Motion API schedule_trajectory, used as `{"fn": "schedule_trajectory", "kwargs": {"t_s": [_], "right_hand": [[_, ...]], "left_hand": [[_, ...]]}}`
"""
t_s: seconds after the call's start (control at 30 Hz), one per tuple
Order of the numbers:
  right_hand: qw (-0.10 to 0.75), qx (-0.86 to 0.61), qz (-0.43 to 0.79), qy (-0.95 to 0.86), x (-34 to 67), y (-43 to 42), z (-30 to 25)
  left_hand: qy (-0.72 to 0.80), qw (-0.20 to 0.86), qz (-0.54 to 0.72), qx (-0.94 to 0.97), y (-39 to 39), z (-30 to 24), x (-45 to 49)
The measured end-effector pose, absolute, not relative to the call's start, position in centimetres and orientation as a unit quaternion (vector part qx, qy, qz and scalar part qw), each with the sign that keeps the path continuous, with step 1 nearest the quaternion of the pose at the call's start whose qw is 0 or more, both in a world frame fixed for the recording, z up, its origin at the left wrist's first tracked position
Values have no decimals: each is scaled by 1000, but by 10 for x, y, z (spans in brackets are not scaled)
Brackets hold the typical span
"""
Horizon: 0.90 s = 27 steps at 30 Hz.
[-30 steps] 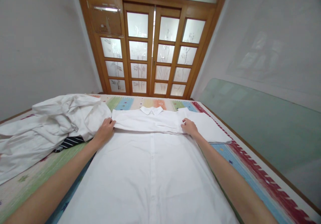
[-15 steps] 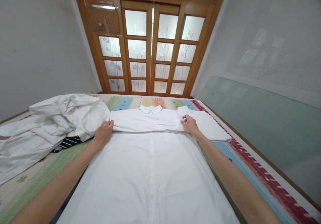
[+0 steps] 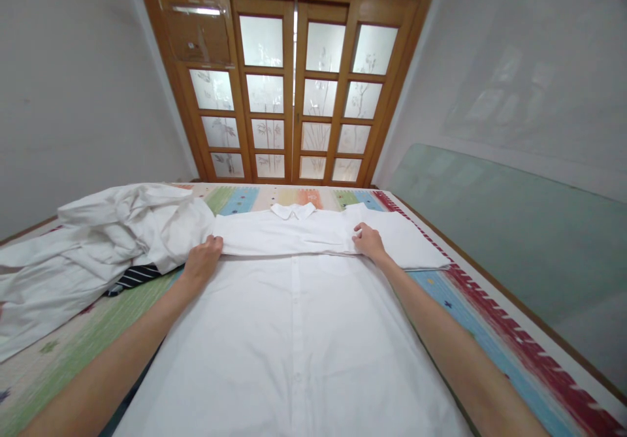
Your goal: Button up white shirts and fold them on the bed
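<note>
A white button-up shirt (image 3: 264,339) is spread in front of me, its button strip running down the middle toward me. Across its far end lies a white folded band (image 3: 274,236), with a collar (image 3: 292,211) at the top. At the left end of this band, my left hand (image 3: 204,255) is closed with its fingertips on the shirt's edge. My right hand (image 3: 369,241) is at the band's right side, fingers curled in on the fabric. Beyond it, a folded white part (image 3: 409,238) extends right. Both palms are partly hidden.
A heap of crumpled white clothing (image 3: 132,228) lies at the left, with a dark striped tie-like cloth (image 3: 140,275) under it. Everything rests on a colourful striped bed cover (image 3: 494,319). A pale green board (image 3: 490,208) lines the right; wooden glazed doors (image 3: 294,97) stand behind.
My hands stay almost in place. The fabric around my right hand lies a little flatter, and the folded part on the right has shifted slightly away from me.
</note>
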State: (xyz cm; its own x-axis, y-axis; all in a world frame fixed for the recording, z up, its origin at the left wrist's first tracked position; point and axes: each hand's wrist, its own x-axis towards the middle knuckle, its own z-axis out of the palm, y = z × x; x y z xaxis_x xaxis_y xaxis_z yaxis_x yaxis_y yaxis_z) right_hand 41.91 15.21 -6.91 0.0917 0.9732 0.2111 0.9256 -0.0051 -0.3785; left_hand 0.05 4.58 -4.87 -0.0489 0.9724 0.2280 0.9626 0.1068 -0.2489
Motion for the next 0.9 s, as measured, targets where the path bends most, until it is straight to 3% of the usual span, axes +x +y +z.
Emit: {"fn": "schedule_trajectory", "kwargs": {"t_s": [0.37, 0.53, 0.73, 0.9], "right_hand": [[181, -715, 45, -674, 407, 141, -65], [165, -715, 23, -679, 409, 139, -63], [176, -714, -2, -677, 410, 142, -50], [127, -721, 7, -681, 414, 140, -53]], "left_hand": [[-721, 79, 57, -686, 52, -47, -10], [-732, 129, 18, -668, 42, -47, -15], [-742, 134, 69, -653, 47, -44, -13], [-731, 146, 30, -666, 51, -50, -9]]}}
